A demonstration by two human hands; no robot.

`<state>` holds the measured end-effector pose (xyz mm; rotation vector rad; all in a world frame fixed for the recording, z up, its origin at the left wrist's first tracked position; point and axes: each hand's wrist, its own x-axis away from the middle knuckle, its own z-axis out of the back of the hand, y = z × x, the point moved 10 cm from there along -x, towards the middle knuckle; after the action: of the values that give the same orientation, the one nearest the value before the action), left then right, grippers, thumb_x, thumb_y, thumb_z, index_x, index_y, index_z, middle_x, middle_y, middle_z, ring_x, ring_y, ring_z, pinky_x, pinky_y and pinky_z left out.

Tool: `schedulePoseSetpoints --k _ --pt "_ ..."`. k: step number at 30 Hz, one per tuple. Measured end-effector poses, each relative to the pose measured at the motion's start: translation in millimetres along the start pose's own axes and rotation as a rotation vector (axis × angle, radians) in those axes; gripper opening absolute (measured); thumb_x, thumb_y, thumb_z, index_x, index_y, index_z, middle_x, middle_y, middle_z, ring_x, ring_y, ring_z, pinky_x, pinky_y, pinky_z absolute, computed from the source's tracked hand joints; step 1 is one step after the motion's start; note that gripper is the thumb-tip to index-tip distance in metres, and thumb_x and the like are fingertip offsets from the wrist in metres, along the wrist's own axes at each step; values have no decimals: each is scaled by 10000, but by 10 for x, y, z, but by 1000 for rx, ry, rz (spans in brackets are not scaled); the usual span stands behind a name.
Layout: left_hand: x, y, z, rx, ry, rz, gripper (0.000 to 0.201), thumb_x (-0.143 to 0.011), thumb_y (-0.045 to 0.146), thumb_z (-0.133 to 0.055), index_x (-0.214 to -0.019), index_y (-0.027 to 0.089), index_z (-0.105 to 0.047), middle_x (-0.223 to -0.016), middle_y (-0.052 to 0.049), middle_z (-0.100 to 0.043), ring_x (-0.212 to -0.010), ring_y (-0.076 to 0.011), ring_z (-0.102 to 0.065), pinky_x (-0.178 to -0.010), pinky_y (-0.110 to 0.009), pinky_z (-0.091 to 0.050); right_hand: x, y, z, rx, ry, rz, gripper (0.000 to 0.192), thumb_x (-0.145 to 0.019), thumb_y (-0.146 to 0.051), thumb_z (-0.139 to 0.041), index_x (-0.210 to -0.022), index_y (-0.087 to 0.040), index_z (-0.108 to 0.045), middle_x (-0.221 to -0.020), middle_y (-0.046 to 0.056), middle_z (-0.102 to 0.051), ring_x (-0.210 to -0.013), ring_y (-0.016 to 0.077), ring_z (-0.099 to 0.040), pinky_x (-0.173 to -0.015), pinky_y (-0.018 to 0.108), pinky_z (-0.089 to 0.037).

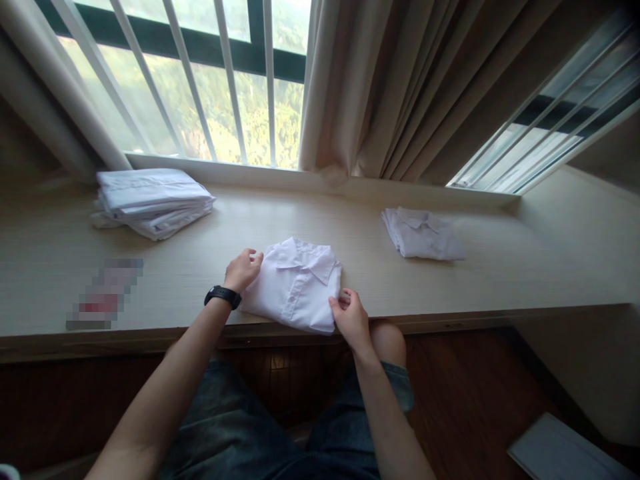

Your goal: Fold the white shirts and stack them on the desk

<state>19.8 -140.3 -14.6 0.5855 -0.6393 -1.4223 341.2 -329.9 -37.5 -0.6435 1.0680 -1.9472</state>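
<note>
A folded white collared shirt point(296, 283) lies near the front edge of a pale wooden window ledge point(350, 227). My left hand point(243, 269), with a black watch on the wrist, grips the shirt's upper left edge. At the shirt's lower right corner, my right hand point(351, 319) pinches the fabric. The collar points toward the window and the button placket faces up.
A stack of folded white garments point(153, 201) sits at the back left of the ledge. Another folded white shirt point(423, 233) lies to the right. Beige curtains point(400, 87) hang behind, with barred windows on both sides. A blurred patch point(105, 293) is at the left.
</note>
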Motion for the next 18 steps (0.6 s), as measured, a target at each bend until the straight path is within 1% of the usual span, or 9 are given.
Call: schedulePoseSetpoints --k 2,4,6,7,9,10,13,16,18 --pt "115 -55 -21 18 -109 26 665 -762 570 -702 -1282 166 -606 -1078 -148 -717 -1040 -313 -670 -898 -387 -502 129 94 -76 -36 -70 -51 630 -715 -455 -757 -1274 -242 -560 -1008 81 -723 -880 250 -707 -849 381 -563" --pt "281 -13 -80 146 -237 6 816 -663 539 -799 -1358 187 -555 -1068 -125 -711 -980 -289 -676 -833 -362 -529 132 110 -171 -104 -137 -59 698 -658 -407 -798 -1288 -251 -539 -948 49 -721 -844 239 -699 -811 374 -568" --pt "455 49 -116 325 -298 -4 851 -650 481 -822 -1398 213 -517 -1049 -103 -708 -905 -252 -681 -772 -336 -545 7 66 -249 -229 -190 -50 715 -629 -365 -803 -1278 -241 -527 -895 28 -713 -804 224 -687 -756 352 -570" --pt "530 58 -116 407 -287 2 835 -682 466 -800 -1419 223 -493 -1048 -98 -708 -881 -240 -683 -755 -332 -550 -93 28 -263 -304 -202 -40 708 -628 -353 -794 -1269 -229 -521 -878 23 -709 -788 215 -682 -733 337 -568" --pt "656 18 -95 474 -208 20 775 -757 443 -732 -1449 230 -454 -1068 -97 -705 -883 -239 -687 -766 -350 -559 -325 -61 -218 -403 -194 2 694 -645 -346 -769 -1271 -206 -505 -879 24 -704 -783 202 -676 -726 319 -561" --pt "708 -22 -74 433 -153 24 747 -776 418 -708 -1451 222 -455 -1091 -104 -700 -919 -253 -685 -803 -372 -561 -438 -93 -168 -395 -178 24 685 -656 -341 -758 -1274 -195 -503 -890 30 -703 -790 199 -676 -741 321 -558" --pt "830 -32 73 126 53 -61 644 -809 315 -639 -1419 157 -509 -1242 -168 -642 -1164 -321 -608 -1027 -460 -481 -668 -143 -38 -90 -152 89 597 -698 -326 -738 -1247 -175 -562 -948 63 -710 -857 219 -677 -854 377 -543" --pt "943 272 169 -112 211 -271 563 -899 291 -502 -1438 129 -510 -1470 -207 -485 -1399 -341 -414 -1186 -502 -302 -691 -396 -29 247 -101 303 417 -832 -345 -636 -1213 -176 -639 -1179 129 -684 -1121 268 -622 -1048 449 -449" --pt "984 529 77 -207 210 -381 551 -948 341 -440 -1473 183 -492 -1578 -168 -373 -1479 -357 -288 -1214 -570 -189 -599 -698 -166 346 -79 516 418 -940 -355 -499 -1305 -191 -618 -1422 122 -562 -1367 275 -453 -1171 470 -316"
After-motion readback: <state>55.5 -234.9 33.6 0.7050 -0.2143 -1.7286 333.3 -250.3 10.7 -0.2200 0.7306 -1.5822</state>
